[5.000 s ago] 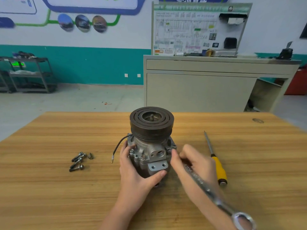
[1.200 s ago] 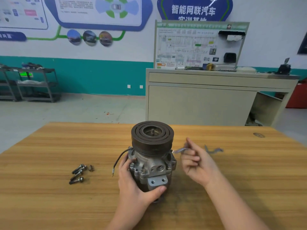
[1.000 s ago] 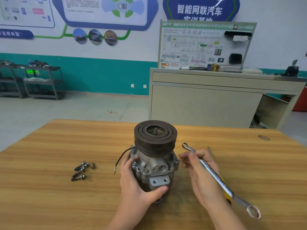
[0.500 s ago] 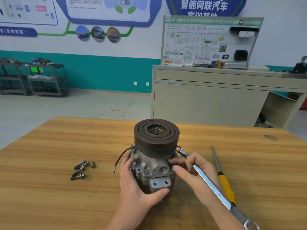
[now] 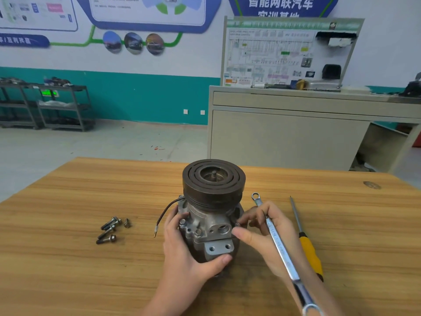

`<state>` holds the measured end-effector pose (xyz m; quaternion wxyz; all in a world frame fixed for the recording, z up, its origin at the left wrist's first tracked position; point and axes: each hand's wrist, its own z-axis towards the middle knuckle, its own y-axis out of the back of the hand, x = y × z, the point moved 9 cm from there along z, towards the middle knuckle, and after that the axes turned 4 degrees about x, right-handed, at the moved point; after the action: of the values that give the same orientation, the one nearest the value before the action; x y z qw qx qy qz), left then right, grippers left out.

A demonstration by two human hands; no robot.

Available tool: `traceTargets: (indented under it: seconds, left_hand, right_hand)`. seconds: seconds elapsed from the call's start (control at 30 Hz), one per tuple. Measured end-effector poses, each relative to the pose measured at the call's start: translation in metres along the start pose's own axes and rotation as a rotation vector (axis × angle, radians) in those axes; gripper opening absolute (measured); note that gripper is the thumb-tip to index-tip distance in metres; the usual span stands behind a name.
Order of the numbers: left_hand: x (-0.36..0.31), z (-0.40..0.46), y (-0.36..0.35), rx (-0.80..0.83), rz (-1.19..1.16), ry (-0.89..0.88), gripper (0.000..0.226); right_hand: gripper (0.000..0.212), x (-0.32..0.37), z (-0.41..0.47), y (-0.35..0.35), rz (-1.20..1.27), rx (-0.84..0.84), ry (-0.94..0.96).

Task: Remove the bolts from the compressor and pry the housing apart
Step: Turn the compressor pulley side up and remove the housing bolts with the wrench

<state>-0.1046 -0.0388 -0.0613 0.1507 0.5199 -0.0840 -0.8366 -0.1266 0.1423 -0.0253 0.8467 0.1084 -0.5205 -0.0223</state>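
Grey cast-metal compressor (image 5: pixel 209 226) with a dark ribbed pulley on top stands upright near the middle of the light wooden table (image 5: pixel 68 270), black wire (image 5: pixel 167 209) curling off its left side with a bare tip hanging over the wood. Left hand (image 5: pixel 184 258) wraps the lower housing from the left, fingers curled round the body, thumb pressed across the front below the mounting tab. Right hand (image 5: pixel 268 238) is against the compressor's right side, thumb and fingertips pinching a small bolt head (image 5: pixel 237 224) at the housing flange. Same hand also carries a long silver combination wrench (image 5: pixel 279 245), lying diagonally across the fingers and wrist, ring end pointing up beside the pulley, other end running off toward the bottom edge. Two more bolts sit upright in the front flange, near the left-hand fingers. Yellow-handled screwdriver (image 5: pixel 305 238) lies on the table just right of the right hand, tip pointing away. Cluster of loose dark bolts (image 5: pixel 110 230) lies on the table well left of the compressor. Beige cabinet (image 5: pixel 284 137) with a wiring-diagram board stands behind the table.
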Motion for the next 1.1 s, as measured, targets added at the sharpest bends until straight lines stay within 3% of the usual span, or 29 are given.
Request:
traceTargets:
  seconds: [0.57, 0.77, 0.93, 1.1]
  left_hand:
    - [0.0, 0.0, 0.0, -0.003, -0.005, 0.014, 0.1]
    - [-0.001, 0.001, 0.0, -0.006, 0.0, 0.003, 0.098]
    - [-0.002, 0.0, 0.001, -0.007, 0.006, 0.004, 0.096]
    - [0.0, -0.001, 0.0, 0.002, 0.015, 0.017, 0.098]
  right_hand:
    - [0.03, 0.011, -0.006, 0.003, -0.111, -0.034, 0.043]
    - [0.039, 0.012, -0.008, 0.002, -0.164, -0.102, 0.032]
    - [0.031, 0.01, -0.009, 0.001, -0.133, -0.073, 0.028]
    - [0.041, 0.011, -0.012, 0.002, -0.167, -0.136, 0.032]
